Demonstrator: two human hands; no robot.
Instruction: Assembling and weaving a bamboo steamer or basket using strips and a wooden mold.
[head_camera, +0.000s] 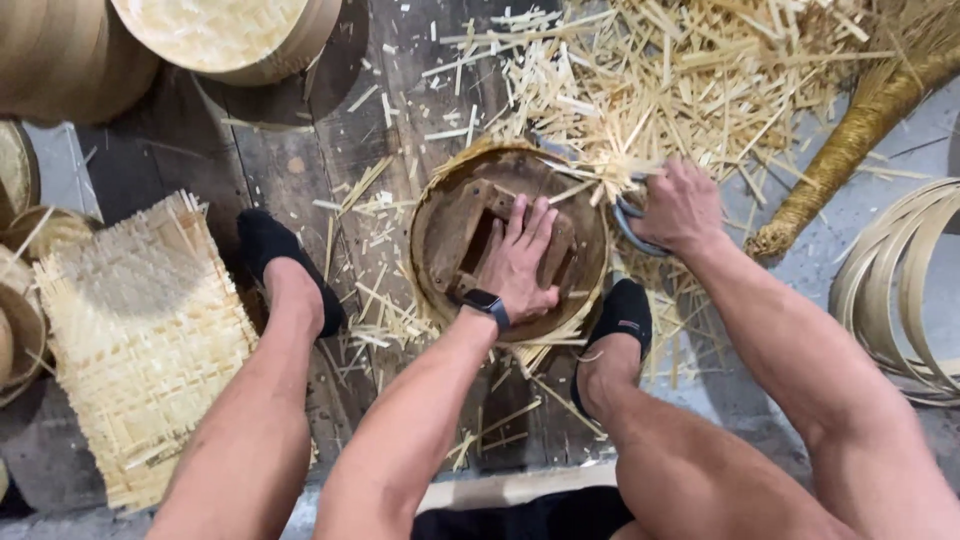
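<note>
The fingers (530, 222) of the left hand (518, 262) lie spread and flat, palm down, pressing on the dark wooden block (470, 235) that sits inside a round, shallow bamboo hoop frame (508, 240); they grip nothing, only bear down. A black smartwatch (488, 303) sits on that wrist. The right hand (682, 207) is curled tight around the grey looped handle of a cutting tool (630, 228) at the right rim of the hoop, its fingers fully closed on it; the blade end is hidden under the hand and the straw.

The hoop rests on dark wooden floor planks (300, 160) between the person's two feet in black socks, the left foot (280, 262) to the left and the right foot (618, 325) just near and right of the frame. Pale bamboo strips and offcuts (690, 80) lie heaped at the far side, spilling onto the hoop's far rim. A stack of square woven bamboo mats (140, 340) lies at the left. A round woven bamboo lid (225, 35) stands at the far left, a straw broom (850, 140) at the far right, and coiled bamboo bands (900, 280) at the right edge.
</note>
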